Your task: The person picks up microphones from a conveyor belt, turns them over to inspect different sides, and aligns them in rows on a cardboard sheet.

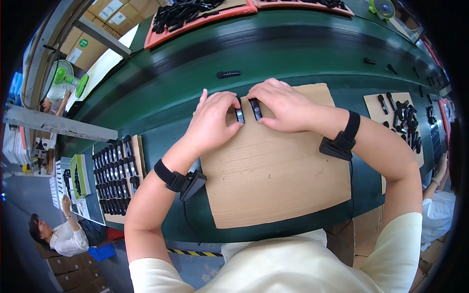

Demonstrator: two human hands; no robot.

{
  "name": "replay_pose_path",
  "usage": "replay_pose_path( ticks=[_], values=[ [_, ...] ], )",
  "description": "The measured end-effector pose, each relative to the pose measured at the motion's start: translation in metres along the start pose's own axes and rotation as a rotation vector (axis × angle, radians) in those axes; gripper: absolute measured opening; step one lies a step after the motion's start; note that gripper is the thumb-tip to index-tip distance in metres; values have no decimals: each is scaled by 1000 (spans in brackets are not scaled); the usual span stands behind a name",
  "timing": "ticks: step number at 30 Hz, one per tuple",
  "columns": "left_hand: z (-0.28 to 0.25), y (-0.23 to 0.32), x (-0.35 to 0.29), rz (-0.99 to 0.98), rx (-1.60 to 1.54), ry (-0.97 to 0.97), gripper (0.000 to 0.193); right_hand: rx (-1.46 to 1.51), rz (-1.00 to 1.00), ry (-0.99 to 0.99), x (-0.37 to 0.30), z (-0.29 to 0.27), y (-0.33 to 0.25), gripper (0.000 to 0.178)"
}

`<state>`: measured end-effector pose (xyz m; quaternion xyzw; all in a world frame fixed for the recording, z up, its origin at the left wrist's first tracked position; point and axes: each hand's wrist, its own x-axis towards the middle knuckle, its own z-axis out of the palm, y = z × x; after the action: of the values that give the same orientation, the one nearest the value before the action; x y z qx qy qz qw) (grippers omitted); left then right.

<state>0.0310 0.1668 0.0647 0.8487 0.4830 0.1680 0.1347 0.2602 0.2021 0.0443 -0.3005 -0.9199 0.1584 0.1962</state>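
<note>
Both my hands are over the far edge of a cardboard sheet (278, 180) on the green work surface. My left hand (213, 119) pinches a small black wireless microphone (240, 116) between thumb and fingers; a light spot shows on its face. Just to its right, my right hand (279, 105) grips a second small black microphone (256, 110) by its long sides. The two microphones stand lengthwise, side by side with a small gap. The fingers hide part of each one.
Left lies a board (139, 151) with rows of microphones; right, a cardboard piece (373, 105) bears a loose heap. A single microphone (228, 74) rests on the green belt (185, 68) beyond. Pink trays (205, 22) of black parts stand farther back. Co-workers sit at both sides.
</note>
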Motion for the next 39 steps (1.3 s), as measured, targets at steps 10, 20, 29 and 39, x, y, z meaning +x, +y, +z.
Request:
replay_pose_path(
  ticks=[10,20,29,39],
  values=[
    [-3,-3,-2,2,-16,18,39,-1,10,1,7,2,-3,53],
    [-6,-7,-6,-12,-4,10,43,-1,12,-8,12,5,-7,54],
    [-7,-8,-9,-28,-13,-9,46,-2,28,-31,11,5,-9,59],
    [-30,-41,-8,-57,-263,83,46,-128,164,-1,-18,-56,25,60]
  ],
)
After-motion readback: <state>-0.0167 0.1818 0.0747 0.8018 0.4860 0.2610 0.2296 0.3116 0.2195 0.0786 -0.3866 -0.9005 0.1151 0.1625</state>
